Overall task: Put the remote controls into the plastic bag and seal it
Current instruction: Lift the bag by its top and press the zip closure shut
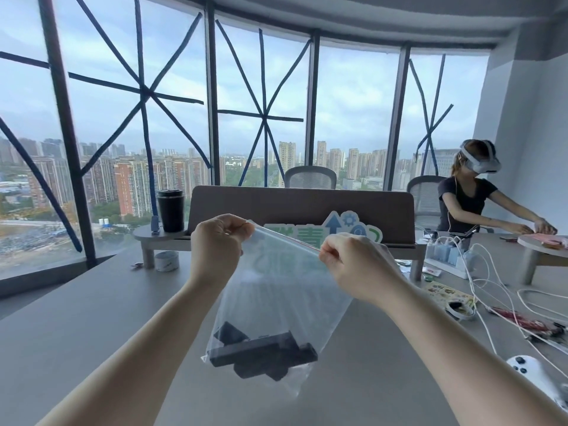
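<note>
The plastic bag (276, 290) is pinched at its top edge by the left hand (219, 244) and right hand (353, 265). Black remote controls (261, 353), perhaps three, are seen well below the fingers.

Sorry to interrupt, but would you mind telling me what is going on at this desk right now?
A person is holding a clear plastic bag up over the grey table, the left hand and right hand each pinching its top edge. The black remote controls already lie at the bottom of the bag. Whether the seal is pressed shut yet is unclear.

White controller (536, 381) cut by edge.
</note>
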`<state>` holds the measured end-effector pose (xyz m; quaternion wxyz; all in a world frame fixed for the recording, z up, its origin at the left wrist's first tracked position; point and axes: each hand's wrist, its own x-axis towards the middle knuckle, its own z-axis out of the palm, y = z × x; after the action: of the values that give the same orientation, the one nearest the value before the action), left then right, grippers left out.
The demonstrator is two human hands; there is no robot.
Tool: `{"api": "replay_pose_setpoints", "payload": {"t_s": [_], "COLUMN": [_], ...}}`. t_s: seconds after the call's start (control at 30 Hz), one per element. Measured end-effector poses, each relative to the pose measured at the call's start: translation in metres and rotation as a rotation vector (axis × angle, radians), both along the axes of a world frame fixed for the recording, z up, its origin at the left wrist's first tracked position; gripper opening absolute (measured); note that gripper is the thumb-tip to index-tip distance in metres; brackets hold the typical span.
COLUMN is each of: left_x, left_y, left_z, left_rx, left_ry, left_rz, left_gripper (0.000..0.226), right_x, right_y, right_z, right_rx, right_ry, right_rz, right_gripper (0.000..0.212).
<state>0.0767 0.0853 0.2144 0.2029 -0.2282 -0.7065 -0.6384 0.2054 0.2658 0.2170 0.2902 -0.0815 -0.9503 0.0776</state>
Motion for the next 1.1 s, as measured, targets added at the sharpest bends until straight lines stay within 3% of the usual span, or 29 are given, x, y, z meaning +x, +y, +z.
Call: {"api": "replay_pose_setpoints", "payload": {"t_s": [0.53, 0.7, 0.87, 1.0, 1.1], "left_x": [-0.051, -0.109, -0.173, -0.215, -0.235], "left_y": [-0.065, -0.074, -0.093, -0.115, -0.134], "left_z": [-0.016, -0.035, -0.035, -0.036, -0.071], "left_rx": [0.143, 0.172, 0.272, 0.363, 0.341], "left_ry": [-0.062, -0.206, -0.307, -0.277, -0.305], "left_rz": [0.042, -0.005, 0.016, 0.024, 0.068], "left_gripper": [0.013, 0.023, 0.018, 0.019, 0.022], "right_x": [-0.013, -0.104, -0.209, -0.248, -0.258], "right_y": [-0.035, -0.032, -0.049, -0.071, -0.081], "right_z": [0.007, -0.002, 0.002, -0.01, -0.056], "right_rx": [0.133, 0.08, -0.028, -0.177, -0.239], "right_ry": [-0.048, -0.026, 0.071, 0.238, 0.173], "right_rz": [0.023, 0.005, 0.052, 0.197, 0.258], "right_gripper": [0.025, 0.03, 0.028, 0.023, 0.018]}}
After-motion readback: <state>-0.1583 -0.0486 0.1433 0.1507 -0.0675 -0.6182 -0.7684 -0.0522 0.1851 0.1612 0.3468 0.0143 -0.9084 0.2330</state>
